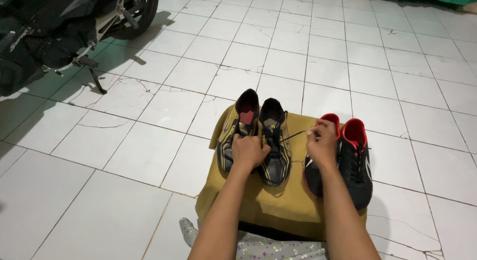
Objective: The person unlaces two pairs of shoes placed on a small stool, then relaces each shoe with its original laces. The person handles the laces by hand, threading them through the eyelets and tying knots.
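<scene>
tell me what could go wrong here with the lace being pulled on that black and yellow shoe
1. The right hand pulls the lace taut sideways; a harder pull could drag the shoe from under the left hand.
2. The red-lined shoes sit near the cloth's right edge, under the right arm; a nudge might knock one onto the floor.

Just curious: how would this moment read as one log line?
left hand: pressing black-and-yellow shoe | right hand: pulling its lace | black-and-red shoes: beside
</scene>
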